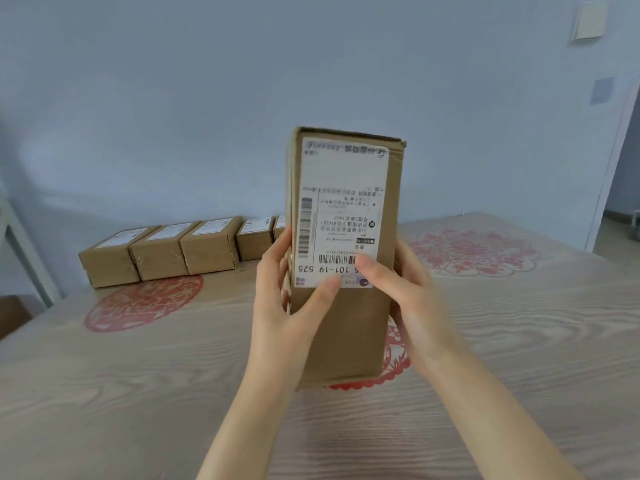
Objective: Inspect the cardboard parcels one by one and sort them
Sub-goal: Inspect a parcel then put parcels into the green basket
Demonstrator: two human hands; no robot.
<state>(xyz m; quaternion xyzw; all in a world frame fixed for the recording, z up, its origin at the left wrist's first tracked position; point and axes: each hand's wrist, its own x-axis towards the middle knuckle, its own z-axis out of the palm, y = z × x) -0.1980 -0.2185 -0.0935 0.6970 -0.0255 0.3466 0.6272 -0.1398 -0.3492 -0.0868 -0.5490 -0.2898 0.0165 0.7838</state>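
Observation:
A tall brown cardboard parcel [346, 323] is held upright above the table in the middle of the view, its white shipping label [341, 209] facing me upside down. My left hand [284, 299] grips its left edge, thumb pressed on the label's lower end. My right hand [405, 292] grips the right side, with its thumb lying across the barcode. Along the far left of the table a row of several smaller brown parcels [162, 251] lies flat, labels up; the held parcel hides the row's right end.
The table [138, 393] has a pale wood-grain top with red paper-cut decorations [145, 303]. A light blue wall stands behind it. A doorway [623, 202] opens at the right edge, and a white frame [20, 244] stands at the left.

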